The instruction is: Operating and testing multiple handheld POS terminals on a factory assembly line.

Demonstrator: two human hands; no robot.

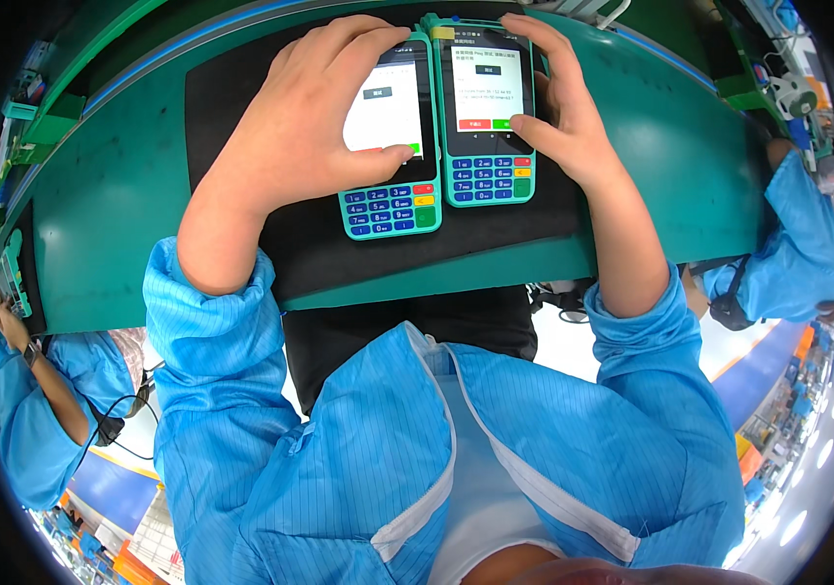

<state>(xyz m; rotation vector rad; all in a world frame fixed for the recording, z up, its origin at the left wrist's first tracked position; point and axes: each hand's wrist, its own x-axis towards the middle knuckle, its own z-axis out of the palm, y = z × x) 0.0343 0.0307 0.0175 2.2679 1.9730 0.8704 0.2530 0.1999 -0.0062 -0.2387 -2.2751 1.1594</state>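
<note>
Two handheld payment terminals with turquoise casings lie side by side, screens up. My left hand reaches over the left payment terminal, its fingers stretched toward the top edge. Its thumb rests at the green button low on the lit screen, and the hand covers the terminal's left side. On the right payment terminal, my right hand has its thumb at the green on-screen button. Its fingers extend to the upper right corner, apart from the thumb. Each terminal has a keypad of blue, red, yellow and green keys below its screen.
Beneath the terminals is a black mat on a green worktable. A small yellow tag sits at the right terminal's top left corner. Co-workers in blue sleeves are at the left and right.
</note>
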